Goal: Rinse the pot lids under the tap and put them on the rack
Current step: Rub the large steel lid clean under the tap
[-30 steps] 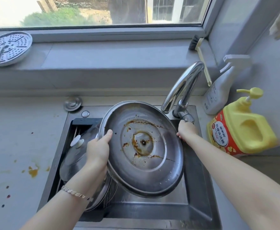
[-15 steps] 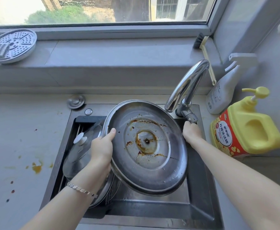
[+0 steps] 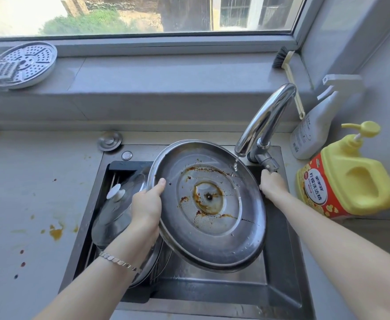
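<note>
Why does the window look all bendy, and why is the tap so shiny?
Head view: the wide-angle lens bows the window frame towards the picture's edges; daylight from the window makes bright glare on the metal tap and a softer sheen on the lid; nothing looks blurred.

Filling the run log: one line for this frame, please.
phase: rinse | left hand: grips stained steel lid over sink | right hand: holds tap handle | tap spout: water trickling onto lid

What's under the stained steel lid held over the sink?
Visible past the steel lid's lower rim: wet sink floor and a wire rack edge. A glass lid lies partly beneath its left side, by the left hand. The drain and remaining floor are covered.
</note>
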Demonstrator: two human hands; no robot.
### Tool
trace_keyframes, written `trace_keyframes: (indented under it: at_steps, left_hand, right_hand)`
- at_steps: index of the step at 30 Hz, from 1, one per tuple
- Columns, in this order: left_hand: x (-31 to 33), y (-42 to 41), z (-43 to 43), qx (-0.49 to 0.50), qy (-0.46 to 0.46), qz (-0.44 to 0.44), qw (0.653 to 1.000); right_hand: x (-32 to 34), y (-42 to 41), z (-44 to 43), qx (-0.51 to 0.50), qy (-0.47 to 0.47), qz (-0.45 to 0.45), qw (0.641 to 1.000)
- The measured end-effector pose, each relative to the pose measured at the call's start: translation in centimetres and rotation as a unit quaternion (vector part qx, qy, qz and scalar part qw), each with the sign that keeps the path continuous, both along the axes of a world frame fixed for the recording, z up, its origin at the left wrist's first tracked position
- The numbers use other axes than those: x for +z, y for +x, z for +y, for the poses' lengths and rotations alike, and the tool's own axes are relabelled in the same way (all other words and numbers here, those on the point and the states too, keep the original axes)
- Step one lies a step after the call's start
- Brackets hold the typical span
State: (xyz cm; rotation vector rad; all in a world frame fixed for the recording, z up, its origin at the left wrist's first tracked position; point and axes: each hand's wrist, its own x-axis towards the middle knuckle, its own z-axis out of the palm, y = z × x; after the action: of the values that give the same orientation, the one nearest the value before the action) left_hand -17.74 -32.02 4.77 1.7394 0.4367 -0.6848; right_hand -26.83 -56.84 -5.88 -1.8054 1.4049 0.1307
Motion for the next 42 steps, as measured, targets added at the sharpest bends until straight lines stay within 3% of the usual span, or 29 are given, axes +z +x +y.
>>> trace_keyframes:
  at_steps: [5,8,10,14,16,20,22,25,27,30,31,35,37,40,41,42]
  left_hand:
    - [0.2,0.1,0.1,0.01,-0.005,0.002,1.0]
    - [0.2,0.0,0.0,0.012,-0.005,0.0,1.0]
    - [0.3,-0.2,-0.1,0.016,-0.01,0.002,1.0]
    - [0.7,-1.2,-0.9,0.012,-0.031,0.004,0.999]
    - [0.6,-1.6,-1.3,0.014,-0.04,-0.005,0.999]
    - [0.5,-2.1,-1.1,0.012,-0.033,-0.024,0.999]
    - [0.6,-2.2,-0.3,0.011,-0.038,-0.013,0.999]
    - [1.0,-2.6,0.4,-0.001,-0.039,-0.025,0.999]
    - [1.0,-2.6,0.4,-0.002,-0.04,-0.034,0.999]
    - [1.0,-2.4,0.4,0.003,-0.034,-0.041,0.999]
    - [1.0,-2.4,0.5,0.004,-0.034,-0.037,0.999]
    - [1.2,-2.4,1.2,0.005,-0.043,-0.029,0.999]
    - [1.1,-2.5,1.2,-0.002,-0.043,-0.043,0.998]
    - [1.0,-2.6,1.2,-0.007,-0.042,-0.048,0.998]
    - [1.0,-2.6,1.4,-0.008,-0.043,-0.048,0.998]
    - [1.0,-2.6,1.6,-0.011,-0.043,-0.046,0.998]
  right_hand:
    - [0.6,0.2,0.5,-0.043,-0.002,-0.001,0.999]
    - [2.0,0.0,2.7,-0.07,-0.088,0.0,0.994]
    - [2.6,-0.4,5.2,0.007,-0.142,-0.039,0.989]
    - [2.5,-1.2,9.8,0.187,-0.116,-0.016,0.975]
    - [3.0,-1.5,12.1,0.309,-0.119,-0.055,0.942]
    - [4.2,-2.2,15.2,0.516,-0.112,-0.174,0.831]
    - [3.4,-2.1,13.4,0.502,-0.142,-0.155,0.839]
    - [2.7,-1.6,10.4,0.384,-0.167,-0.063,0.906]
    - [3.4,-1.2,11.7,0.413,-0.165,-0.078,0.892]
    - [4.7,-1.7,15.4,0.529,-0.142,-0.164,0.82]
    - [4.7,-1.6,15.3,0.532,-0.15,-0.172,0.815]
    - [3.9,-0.5,11.9,0.398,-0.169,-0.082,0.898]
    - [4.7,-0.5,13.8,0.445,-0.164,-0.125,0.871]
    - [5.7,-1.0,17.2,0.558,-0.151,-0.207,0.789]
    - [5.6,-0.7,16.5,0.552,-0.166,-0.207,0.79]
    - [5.2,0.0,15.2,0.522,-0.178,-0.188,0.813]
